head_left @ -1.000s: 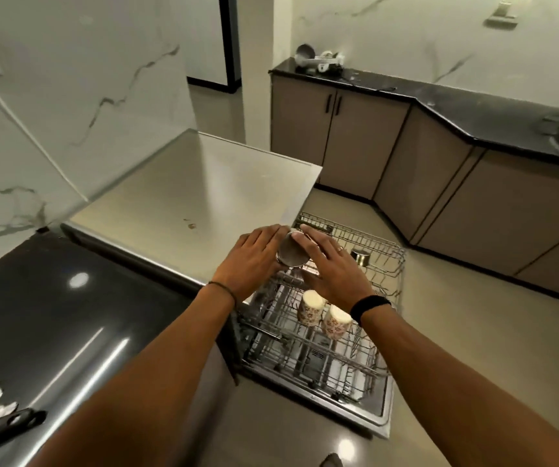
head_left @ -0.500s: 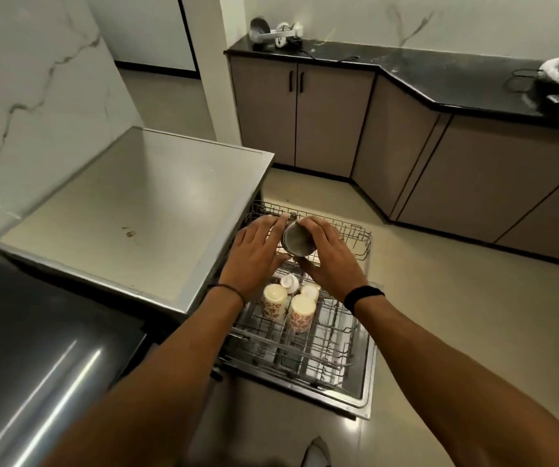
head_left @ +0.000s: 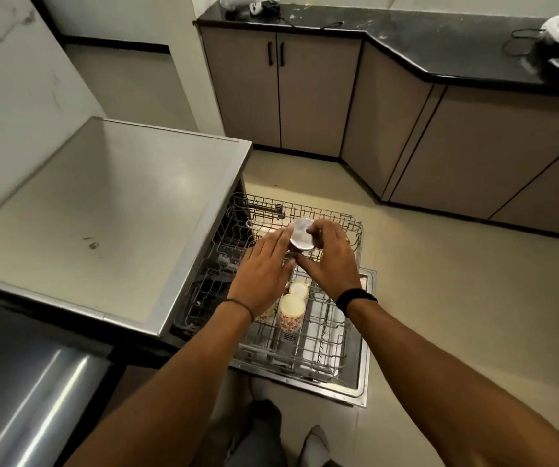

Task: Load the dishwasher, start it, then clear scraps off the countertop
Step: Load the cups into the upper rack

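The person leans over the open dishwasher, whose wire rack (head_left: 325, 335) is pulled out across the lowered door (head_left: 366, 365) in the centre of the frame. A small steel cup (head_left: 300, 234) is held above the far half of the rack, its round base turned towards the camera. The right hand (head_left: 330, 261) grips it, fingers curled over the top and thumb underneath. The left hand (head_left: 264, 271) lies flat against the cup's left side with its fingers straight, steadying rather than clasping. So the cup is in the air, not yet seated on the tines.

Just below the wrists, nearer the camera, two patterned cups (head_left: 290, 313) stand upside down in the rack, close together. The dishwasher's steel top (head_left: 109, 210) fills the left of the frame, with a small scrap (head_left: 93, 245) lying on it. A dark countertop (head_left: 18, 382) sits at the lower left.

The likely trouble is the placing itself. Polished steel is slick, and only one hand really holds it. If the right grip loosens before the rim is down between the tines, the cup could drop and roll through the wires. Lowering it without looking could also bring a wrist or forearm down on the patterned cups and tip them. Seated tilted, it may rattle or collect water. The scrap on the top is yet to be cleared.
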Motion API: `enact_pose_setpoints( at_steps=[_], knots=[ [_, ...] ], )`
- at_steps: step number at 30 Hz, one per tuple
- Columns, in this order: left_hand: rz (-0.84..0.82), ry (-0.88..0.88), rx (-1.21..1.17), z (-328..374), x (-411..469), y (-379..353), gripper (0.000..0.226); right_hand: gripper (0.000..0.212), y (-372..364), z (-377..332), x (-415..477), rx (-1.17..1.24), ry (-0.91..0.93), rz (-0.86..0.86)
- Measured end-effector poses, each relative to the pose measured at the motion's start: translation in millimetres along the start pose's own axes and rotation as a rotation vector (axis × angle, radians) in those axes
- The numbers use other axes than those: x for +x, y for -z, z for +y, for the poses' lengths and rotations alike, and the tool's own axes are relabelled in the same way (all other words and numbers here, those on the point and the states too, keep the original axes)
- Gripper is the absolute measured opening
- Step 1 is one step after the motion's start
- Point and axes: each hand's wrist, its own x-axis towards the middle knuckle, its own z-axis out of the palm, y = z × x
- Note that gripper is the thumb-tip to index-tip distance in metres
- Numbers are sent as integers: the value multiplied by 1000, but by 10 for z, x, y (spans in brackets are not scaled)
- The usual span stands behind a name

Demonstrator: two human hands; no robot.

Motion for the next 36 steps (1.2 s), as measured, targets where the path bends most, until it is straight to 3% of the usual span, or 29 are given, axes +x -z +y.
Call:
enact_pose_setpoints(
  at_steps=[12, 21, 30, 36],
  knots=[
    [-251, 7, -108, -872, 821, -587, 66, 45, -812, 479, 616, -19, -306, -21],
    [-459, 112, -126, -1472, 1192, -1373, 63, 37, -1688, 1112, 830, 114, -589, -43],
    [-478, 182, -159, -1807, 1626, -2196, 57, 28, -2286, 1885, 1137, 69, -692, -57],
    [-530, 193, -152, -2053, 1689, -2582, 59, 43, -2597, 2203, 1175, 60, -761, -150]
  ],
)
